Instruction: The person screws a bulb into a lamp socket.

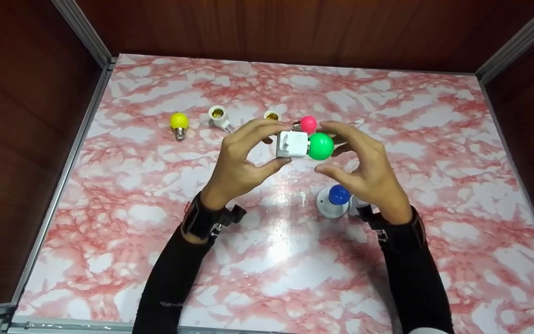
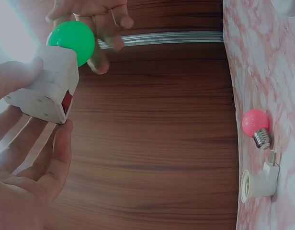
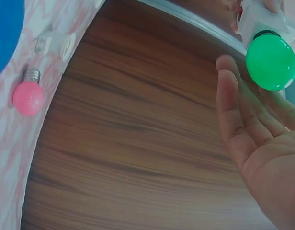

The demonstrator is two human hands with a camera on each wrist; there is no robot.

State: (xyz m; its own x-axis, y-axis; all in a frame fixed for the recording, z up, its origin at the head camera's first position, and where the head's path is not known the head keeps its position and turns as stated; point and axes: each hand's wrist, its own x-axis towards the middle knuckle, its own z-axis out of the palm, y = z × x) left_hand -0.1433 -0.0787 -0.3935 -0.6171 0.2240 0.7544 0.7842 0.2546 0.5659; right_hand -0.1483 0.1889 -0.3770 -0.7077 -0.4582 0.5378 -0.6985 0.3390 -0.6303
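My left hand (image 1: pixel 244 162) grips a white plug-in lamp holder (image 1: pixel 295 144) between thumb and fingers, raised over the table. A green bulb (image 1: pixel 321 146) sits in its right end. In the left wrist view, a red part (image 2: pixel 66 102) shows in a slot of the holder. Around the green bulb's right side, my right hand (image 1: pixel 366 169) is spread, thumb apart from the fingers. The right wrist view shows its fingers (image 3: pixel 229 96) nearly straight beside the green bulb.
Behind the hands lie a yellow bulb (image 1: pixel 179 121), a white angled plug socket (image 1: pixel 218 113), another socket (image 1: pixel 272 115) partly hidden by the left hand, and a pink bulb (image 1: pixel 308 124). A blue bulb (image 1: pixel 339 195) on a round white base (image 1: pixel 331 212) stands below the right hand. Wooden panels (image 1: pixel 290 32) enclose the table.
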